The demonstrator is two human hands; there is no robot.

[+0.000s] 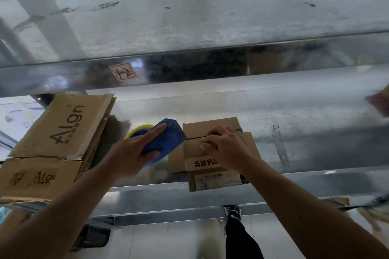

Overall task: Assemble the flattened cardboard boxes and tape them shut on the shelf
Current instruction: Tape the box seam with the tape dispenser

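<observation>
A small cardboard box (210,132) sits on the metal shelf (305,132), its top flaps closed along a dark seam. My right hand (223,146) rests on the flaps with its fingers curled at the seam, holding them down. My left hand (134,151) grips a blue tape dispenser (166,139) with a yellow roll at its back. The dispenser's front edge touches the box's left side at the seam.
A stack of flattened cardboard boxes (54,132) printed "Align" lies on the shelf's left. An upper shelf edge with a red-bordered label (123,72) runs across above. Another person's hand (379,102) shows at the right edge. My leg and shoe (233,216) are below.
</observation>
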